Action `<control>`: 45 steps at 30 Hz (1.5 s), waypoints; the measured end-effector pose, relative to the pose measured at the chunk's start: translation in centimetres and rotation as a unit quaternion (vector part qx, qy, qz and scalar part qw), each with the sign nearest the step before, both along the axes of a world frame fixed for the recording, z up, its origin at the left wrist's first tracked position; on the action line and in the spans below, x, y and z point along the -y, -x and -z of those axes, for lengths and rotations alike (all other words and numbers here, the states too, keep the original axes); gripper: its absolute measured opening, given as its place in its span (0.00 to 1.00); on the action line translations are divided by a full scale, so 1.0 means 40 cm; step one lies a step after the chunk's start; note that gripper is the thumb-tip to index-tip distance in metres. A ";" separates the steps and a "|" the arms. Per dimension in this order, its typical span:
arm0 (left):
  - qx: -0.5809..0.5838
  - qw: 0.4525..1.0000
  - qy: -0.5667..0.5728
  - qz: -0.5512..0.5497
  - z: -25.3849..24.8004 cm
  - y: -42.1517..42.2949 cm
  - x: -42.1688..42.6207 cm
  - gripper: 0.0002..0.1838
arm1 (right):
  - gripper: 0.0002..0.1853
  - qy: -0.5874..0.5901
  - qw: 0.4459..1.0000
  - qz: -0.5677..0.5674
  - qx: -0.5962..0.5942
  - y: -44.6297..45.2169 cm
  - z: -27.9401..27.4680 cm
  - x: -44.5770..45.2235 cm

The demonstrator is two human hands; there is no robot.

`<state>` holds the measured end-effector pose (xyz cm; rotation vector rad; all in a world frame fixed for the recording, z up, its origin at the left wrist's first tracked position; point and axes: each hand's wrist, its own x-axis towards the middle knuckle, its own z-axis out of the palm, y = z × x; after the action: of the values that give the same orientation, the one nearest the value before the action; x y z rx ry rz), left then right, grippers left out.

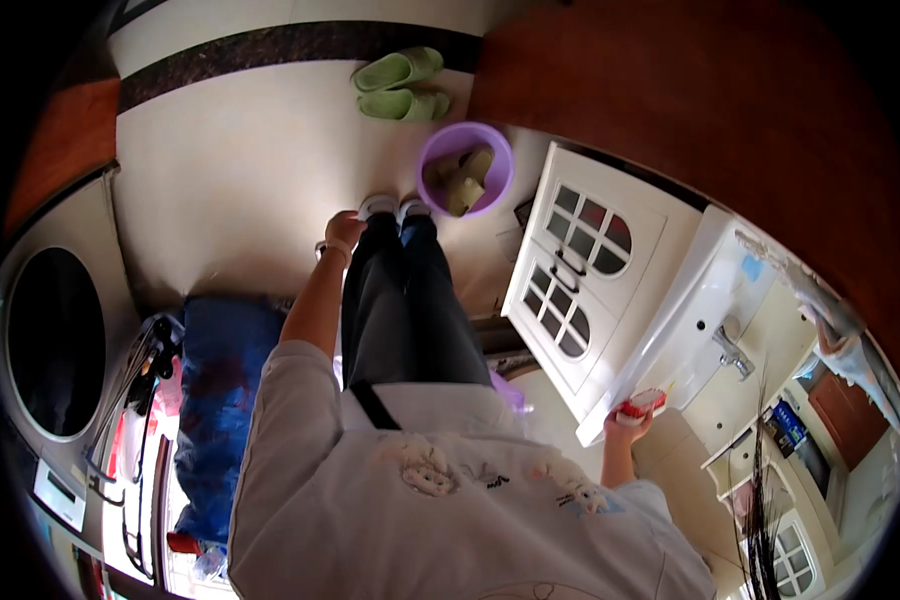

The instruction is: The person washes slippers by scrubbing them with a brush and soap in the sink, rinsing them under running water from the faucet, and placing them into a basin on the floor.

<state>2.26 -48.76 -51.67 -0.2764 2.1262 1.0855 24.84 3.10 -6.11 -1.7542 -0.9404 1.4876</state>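
Observation:
My right hand (625, 430) grips a red-and-white scrubbing brush (644, 403) beside the near end of the white sink (685, 325). The chrome tap (733, 350) is farther along the basin. My left hand (344, 231) hangs low in front of my left leg, its fingers curled. A small dark-edged thing shows beside that hand, but I cannot make out what it is. Both of my arms are held apart from my body.
Ahead of my feet stands a purple bucket (511, 165) with cloth-like things inside. Green slippers (400, 85) lie beyond it. A white cabinet (610, 250) with paned doors is to my right. At left are a front-loading washing machine (58, 340) and a blue bundle (225, 400).

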 end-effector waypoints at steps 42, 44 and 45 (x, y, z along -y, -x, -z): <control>-0.252 0.870 -0.181 0.384 -0.927 0.213 -0.405 0.08 | 0.20 0.043 0.990 -0.036 -0.132 0.060 -0.030 0.068; -0.357 0.777 -0.212 0.473 -1.045 0.214 -0.457 0.08 | 0.09 0.030 0.964 -0.077 -0.254 -0.008 0.053 0.015; -0.351 0.762 -0.220 0.498 -1.089 0.199 -0.481 0.08 | 0.11 0.007 0.976 -0.033 -0.214 0.004 0.039 0.034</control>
<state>-5.68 -29.50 -8.12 1.5406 1.9817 0.9984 24.69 1.72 -7.68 -1.3402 -0.7684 1.8221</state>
